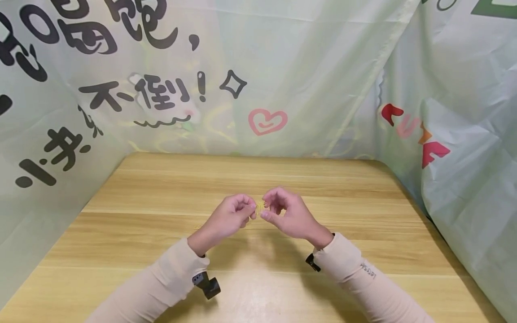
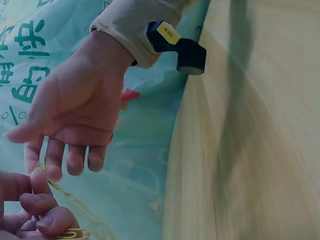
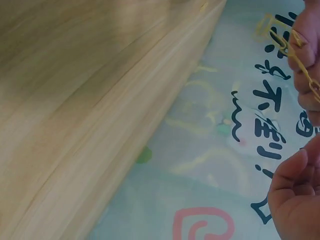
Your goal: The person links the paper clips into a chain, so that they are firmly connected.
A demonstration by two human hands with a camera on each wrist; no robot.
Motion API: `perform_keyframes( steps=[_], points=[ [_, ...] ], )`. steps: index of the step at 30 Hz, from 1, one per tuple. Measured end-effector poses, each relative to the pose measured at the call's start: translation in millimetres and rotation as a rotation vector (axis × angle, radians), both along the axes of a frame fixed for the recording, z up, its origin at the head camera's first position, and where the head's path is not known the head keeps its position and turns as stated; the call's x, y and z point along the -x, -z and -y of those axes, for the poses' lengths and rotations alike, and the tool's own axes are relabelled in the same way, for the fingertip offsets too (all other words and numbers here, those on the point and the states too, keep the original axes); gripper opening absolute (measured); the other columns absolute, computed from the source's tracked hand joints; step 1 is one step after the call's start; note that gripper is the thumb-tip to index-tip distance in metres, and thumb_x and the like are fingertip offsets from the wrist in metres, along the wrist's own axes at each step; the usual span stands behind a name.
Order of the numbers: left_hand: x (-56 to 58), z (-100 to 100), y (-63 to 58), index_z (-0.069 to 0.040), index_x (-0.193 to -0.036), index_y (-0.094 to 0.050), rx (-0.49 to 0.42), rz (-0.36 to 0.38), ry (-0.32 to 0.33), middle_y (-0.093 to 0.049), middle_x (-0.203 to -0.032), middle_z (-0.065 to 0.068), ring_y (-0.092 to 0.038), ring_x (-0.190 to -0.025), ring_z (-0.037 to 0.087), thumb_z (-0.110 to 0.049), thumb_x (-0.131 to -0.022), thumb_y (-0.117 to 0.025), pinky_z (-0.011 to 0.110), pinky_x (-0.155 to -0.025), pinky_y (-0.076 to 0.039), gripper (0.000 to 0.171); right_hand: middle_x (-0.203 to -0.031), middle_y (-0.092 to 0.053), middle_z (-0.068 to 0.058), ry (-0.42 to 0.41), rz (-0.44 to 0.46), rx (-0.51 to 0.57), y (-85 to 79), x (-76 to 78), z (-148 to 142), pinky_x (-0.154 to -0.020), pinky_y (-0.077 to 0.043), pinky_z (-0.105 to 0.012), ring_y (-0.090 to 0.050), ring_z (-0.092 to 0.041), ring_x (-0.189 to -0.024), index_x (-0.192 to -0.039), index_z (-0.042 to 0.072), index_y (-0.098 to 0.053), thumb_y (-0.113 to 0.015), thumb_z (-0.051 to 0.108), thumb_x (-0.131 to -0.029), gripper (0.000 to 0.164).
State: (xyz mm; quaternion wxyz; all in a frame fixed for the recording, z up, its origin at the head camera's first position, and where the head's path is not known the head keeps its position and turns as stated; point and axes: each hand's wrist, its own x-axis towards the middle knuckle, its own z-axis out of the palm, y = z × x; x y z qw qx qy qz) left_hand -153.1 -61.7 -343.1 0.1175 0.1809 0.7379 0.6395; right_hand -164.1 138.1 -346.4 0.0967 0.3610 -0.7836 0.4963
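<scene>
Between my hands in the head view is a small bunch of yellow paper clips [image 1: 260,207]. My left hand [image 1: 231,216] pinches it with thumb and fingertips. In the left wrist view a linked yellow chain [image 2: 75,201] trails from those fingers, and a looped clip end [image 2: 73,233] pokes out beneath them. The right wrist view has the chain [image 3: 301,66] lying across the left fingers. My right hand [image 1: 291,216] is close beside the bunch, fingers loosely bent, thumb apart from them, fingertips right at the clips.
A thin yellow piece [image 1: 198,227] lies on the wooden table [image 1: 258,287] left of my left hand. Printed cloth [image 1: 315,80] hangs behind the table and along both sides. Each sleeve carries a black wrist camera [image 1: 207,285].
</scene>
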Motion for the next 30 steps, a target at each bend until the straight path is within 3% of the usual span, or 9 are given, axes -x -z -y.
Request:
perform_keyframes(
  steps=[3,9,12,17,22,30],
  points=[
    [-1.3,0,-0.7,0.005,-0.099,-0.054,0.001,-0.010,0.025,-0.057,-0.082,0.009,-0.040,-0.060,0.013,-0.005,-0.101,-0.047,0.021,-0.054,-0.034,0.013,-0.078,-0.062,-0.002,0.017,-0.055,-0.035,1.1,0.3,2,-0.056,-0.049,-0.030,-0.056,-0.012,-0.064,-0.097,0.001,-0.062,-0.073,-0.001,-0.083,0.018],
    [-4.5,-1,-4.2,0.006,-0.100,-0.054,0.002,-0.007,0.035,-0.055,-0.082,0.007,-0.038,-0.059,0.012,-0.006,-0.102,-0.045,0.020,-0.053,-0.032,0.014,-0.086,-0.070,-0.007,0.004,-0.100,-0.029,3.0,2.4,1,-0.060,-0.052,-0.028,-0.063,-0.014,-0.069,-0.099,-0.002,-0.066,-0.061,-0.004,-0.091,0.010],
    [-5.5,-1,-4.5,0.005,-0.100,-0.054,0.017,-0.012,0.024,-0.056,-0.082,0.007,-0.038,-0.059,0.013,-0.006,-0.102,-0.045,0.020,-0.053,-0.033,0.014,-0.088,-0.069,-0.005,0.020,-0.130,-0.037,2.5,2.7,2,-0.062,-0.052,-0.030,-0.062,-0.014,-0.072,-0.098,0.001,-0.067,-0.065,0.000,-0.090,0.009],
    [-6.0,-2,-1.4,0.001,-0.099,-0.057,0.113,-0.124,-0.005,-0.060,-0.085,0.006,-0.046,-0.063,0.014,-0.008,-0.101,-0.049,0.022,-0.055,-0.039,0.012,-0.088,-0.068,-0.001,0.075,-0.160,-0.040,1.8,1.2,6,-0.063,-0.051,-0.035,-0.060,-0.013,-0.077,-0.086,0.009,-0.068,-0.070,0.005,-0.087,0.005],
    [-5.2,-3,3.2,-0.002,-0.097,-0.057,0.190,-0.260,-0.023,-0.062,-0.085,0.005,-0.048,-0.065,0.013,-0.010,-0.101,-0.050,0.024,-0.054,-0.041,0.012,-0.090,-0.068,-0.004,0.113,-0.111,-0.044,-0.6,-0.6,6,-0.063,-0.050,-0.032,-0.061,-0.014,-0.079,-0.078,0.011,-0.066,-0.069,0.004,-0.088,0.012],
    [-6.4,-2,4.9,-0.003,-0.096,-0.057,0.248,-0.350,-0.049,-0.062,-0.082,0.001,-0.048,-0.062,0.012,-0.007,-0.100,-0.049,0.025,-0.055,-0.042,0.010,-0.093,-0.069,-0.003,0.183,0.026,-0.045,-8.1,-2.8,3,-0.067,-0.050,-0.034,-0.062,-0.017,-0.089,-0.075,0.006,-0.065,-0.064,0.005,-0.091,0.016]
  ],
)
